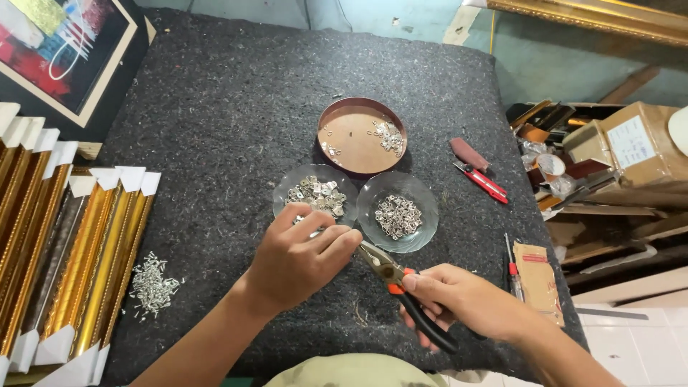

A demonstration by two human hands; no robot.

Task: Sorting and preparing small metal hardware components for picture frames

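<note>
Pliers (401,287): rigid, light; right hand (466,301) wraps the rubbery handles.
Metal piece: tiny, slippery; left hand (297,258) curls shut, contents hidden.

pliers (401,290): black-and-orange grips, in right hand, nose toward left fingers | glass dish (315,193): metal rings

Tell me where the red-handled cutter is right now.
In the head view, the red-handled cutter lies on the dark grey felt mat, toward the right, beside the round brown tin lid and above the right-hand glass dish.
</note>
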